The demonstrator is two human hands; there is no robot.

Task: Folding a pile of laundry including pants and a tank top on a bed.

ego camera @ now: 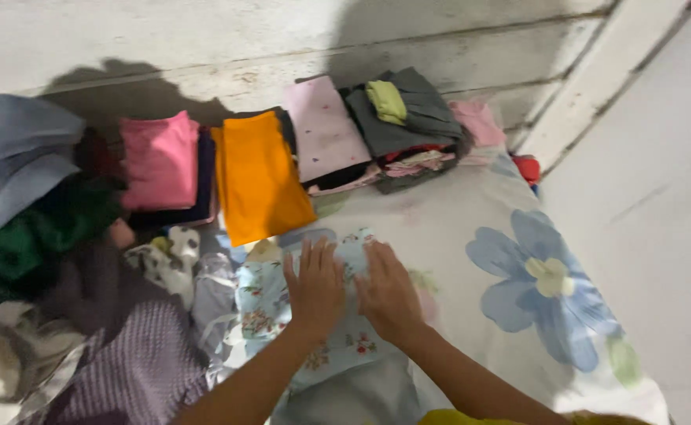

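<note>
You are pressing your left hand (314, 287) and right hand (388, 295) flat, fingers spread, side by side on a pale blue floral garment (282, 307) that is lying on the flowered bedsheet (471, 228). Beyond your hands, folded stacks are lining the wall: a pink pile (159, 161), an orange piece (260, 179), a pale pink piece (326, 130) and a grey pile (404, 118) that is carrying a small yellow-green roll (386, 101).

Two bare forearms enter from the bottom edge, ending in the left hand (315, 289) and the right hand (388, 295). Neither arm has a sleeve over the part in view, from wrist to near the elbow. No rings, bracelets or watch show on the fingers or wrists. The nails look short and plain (the picture is too soft to say more). At the bottom edge, beside the right arm, sits a small strip of yellow-green cloth (447, 417), apparently part of the person's clothing.
</note>
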